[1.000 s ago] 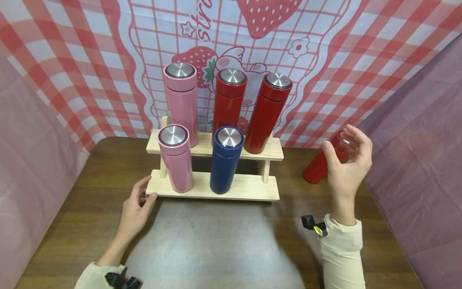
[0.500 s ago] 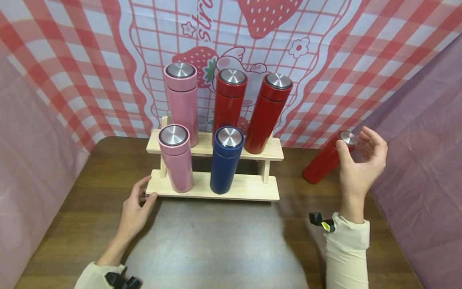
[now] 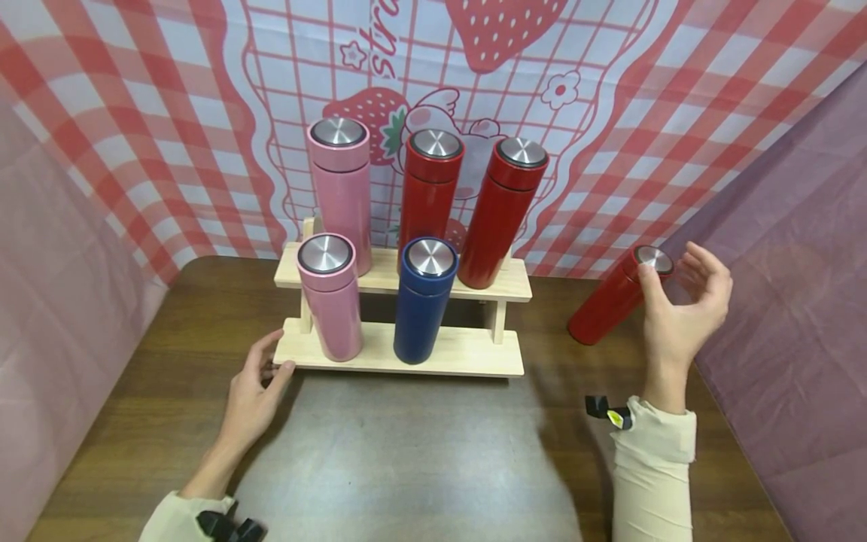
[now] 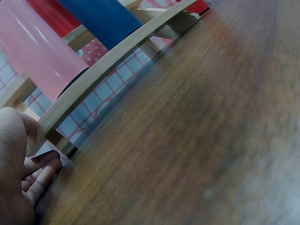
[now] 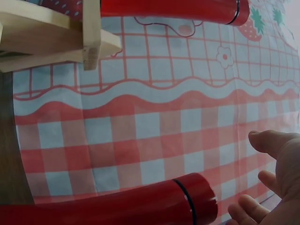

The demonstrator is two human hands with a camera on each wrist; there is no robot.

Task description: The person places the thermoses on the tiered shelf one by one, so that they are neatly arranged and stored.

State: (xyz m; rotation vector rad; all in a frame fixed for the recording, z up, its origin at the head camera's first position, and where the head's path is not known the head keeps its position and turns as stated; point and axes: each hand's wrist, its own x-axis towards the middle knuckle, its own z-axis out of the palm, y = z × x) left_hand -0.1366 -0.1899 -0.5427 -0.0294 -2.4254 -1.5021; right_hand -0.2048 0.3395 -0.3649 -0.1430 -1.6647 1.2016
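Observation:
A two-tier wooden display stand [image 3: 467,354] holds several insulated bottles with silver lids. My left hand [image 3: 249,399] grips its lower shelf at the left end, thumb at the front corner and forefinger at the back. On that shelf stand a pink bottle [image 3: 332,316] and a blue bottle [image 3: 421,316]. The upper shelf bears another pink bottle [image 3: 345,196] and two red ones. A further red bottle [image 3: 606,305] stands on the table, right of the stand. Beside its top is my right hand [image 3: 684,316], fingers spread; the right wrist view shows a gap between hand and bottle [image 5: 140,206].
The brown wooden table [image 3: 169,361] extends in front of the stand and to both sides. A red-and-white checked strawberry cloth [image 3: 609,150] hangs close behind the bottles. Pink cloths [image 3: 786,301] close off the left and right sides.
My right hand has drawn away to the right from the red bottle on the table, uncovering its lid. My left hand and the bottles on the stand have stayed in place.

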